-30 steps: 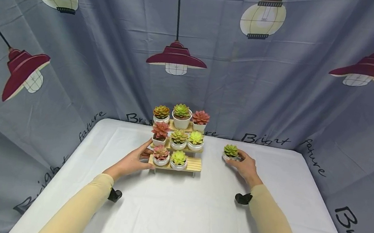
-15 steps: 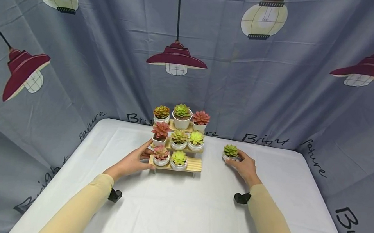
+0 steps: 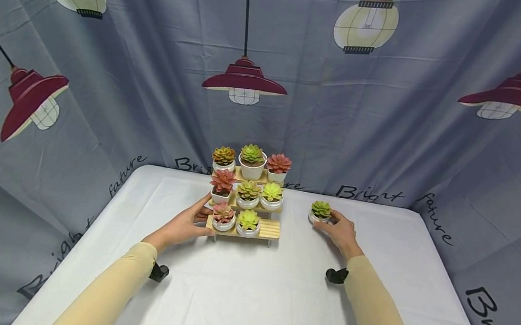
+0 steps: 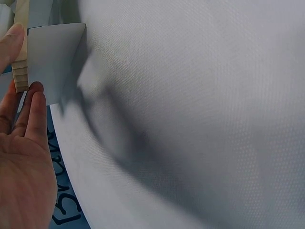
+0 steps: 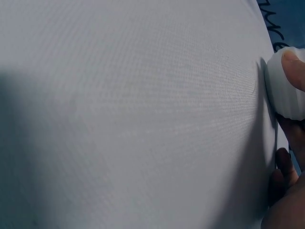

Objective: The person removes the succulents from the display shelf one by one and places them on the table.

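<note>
A tiered plant stand [image 3: 270,229] with pale wooden shelves stands at the back middle of the table, bearing several potted succulents. My left hand [image 3: 181,229] holds the left end of its lowest shelf. In the left wrist view, the thumb lies over the wooden board [image 4: 20,74] and the fingers are on its other side. To the right of the stand, my right hand [image 3: 342,235] grips a small green succulent [image 3: 320,210] in a white pot. The right wrist view shows the thumb against the white pot [image 5: 281,86], close to the tablecloth.
On the lowest shelf are a pink succulent [image 3: 223,216] and a yellow-green one [image 3: 248,222], both left of its bare right end. The two upper tiers hold three pots each. A grey curtain [image 3: 373,133] hangs behind the white-covered table [image 3: 242,303].
Both hands keep their places, the left at the stand and the right around the potted succulent. The whole head view shifts only very slightly.
</note>
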Demonstrator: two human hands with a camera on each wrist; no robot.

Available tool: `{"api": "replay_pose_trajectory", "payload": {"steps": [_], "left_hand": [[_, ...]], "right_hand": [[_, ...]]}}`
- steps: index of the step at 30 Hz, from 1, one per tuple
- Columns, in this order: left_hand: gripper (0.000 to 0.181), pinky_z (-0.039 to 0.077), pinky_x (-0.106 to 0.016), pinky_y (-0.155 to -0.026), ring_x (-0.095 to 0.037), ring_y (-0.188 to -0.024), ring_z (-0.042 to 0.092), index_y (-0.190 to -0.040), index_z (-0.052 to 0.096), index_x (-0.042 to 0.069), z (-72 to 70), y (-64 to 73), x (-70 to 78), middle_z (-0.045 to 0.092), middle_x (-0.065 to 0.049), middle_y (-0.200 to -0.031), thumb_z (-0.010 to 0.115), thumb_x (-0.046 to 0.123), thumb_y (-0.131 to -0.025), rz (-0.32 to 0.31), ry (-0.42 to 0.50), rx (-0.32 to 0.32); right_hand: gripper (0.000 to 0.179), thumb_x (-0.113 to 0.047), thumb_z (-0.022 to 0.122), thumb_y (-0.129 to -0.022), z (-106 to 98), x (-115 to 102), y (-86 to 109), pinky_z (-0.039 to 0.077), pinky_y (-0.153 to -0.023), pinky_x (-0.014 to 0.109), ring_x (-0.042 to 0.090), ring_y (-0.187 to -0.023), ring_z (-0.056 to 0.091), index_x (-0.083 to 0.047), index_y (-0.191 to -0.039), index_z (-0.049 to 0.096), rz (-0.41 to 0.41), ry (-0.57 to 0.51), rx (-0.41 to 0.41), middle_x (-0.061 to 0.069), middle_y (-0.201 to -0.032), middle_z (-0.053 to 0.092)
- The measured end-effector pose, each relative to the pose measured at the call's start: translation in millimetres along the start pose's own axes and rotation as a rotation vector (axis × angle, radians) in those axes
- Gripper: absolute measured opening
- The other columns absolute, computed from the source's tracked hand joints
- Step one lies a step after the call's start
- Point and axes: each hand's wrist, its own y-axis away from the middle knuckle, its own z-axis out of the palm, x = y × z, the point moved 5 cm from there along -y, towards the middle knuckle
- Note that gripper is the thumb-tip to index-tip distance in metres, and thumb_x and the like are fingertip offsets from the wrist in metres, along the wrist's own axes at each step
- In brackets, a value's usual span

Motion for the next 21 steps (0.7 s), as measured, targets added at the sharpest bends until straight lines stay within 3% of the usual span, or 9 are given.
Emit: {"api": "replay_pose_trajectory", "payload": {"steps": [7, 13, 21], "left_hand": [[0.114, 0.044, -0.051, -0.111, -0.037, -0.135, 0.050, -0.166, 0.008, 0.033, 0.0, 0.1, 1.6, 0.047, -0.016, -0.146, 0.087, 0.025, -0.085, -0.002, 0.001, -0.007], [0.114, 0.043, -0.051, -0.112, -0.038, -0.136, 0.050, -0.166, 0.007, 0.030, 0.7, -1.0, 1.1, 0.045, -0.018, -0.149, 0.087, 0.027, -0.086, 0.001, 0.003, -0.009], [0.114, 0.042, -0.052, -0.112, -0.038, -0.137, 0.048, -0.166, 0.005, 0.032, 1.1, 0.0, -1.0, 0.043, -0.020, -0.152, 0.086, 0.026, -0.086, -0.008, 0.008, -0.012]], "right_hand": [[0.091, -0.038, 0.080, -0.090, -6, -1, 7.0, 0.019, -0.122, 0.059, 0.043, -0.149, 0.018, -0.004, -0.160, 0.033, -0.025, -0.037, -0.060, 0.022, -0.156, 0.043], [0.083, -0.026, 0.078, -0.094, -20, 2, 18.4, 0.031, -0.120, 0.052, 0.039, -0.147, 0.033, -0.004, -0.160, 0.033, -0.062, -0.080, -0.095, 0.020, -0.154, 0.046], [0.078, -0.031, 0.073, -0.097, -39, 9, 30.9, 0.029, -0.119, 0.057, 0.042, -0.148, 0.027, -0.005, -0.160, 0.034, -0.082, -0.104, -0.077, 0.020, -0.155, 0.045]]}}
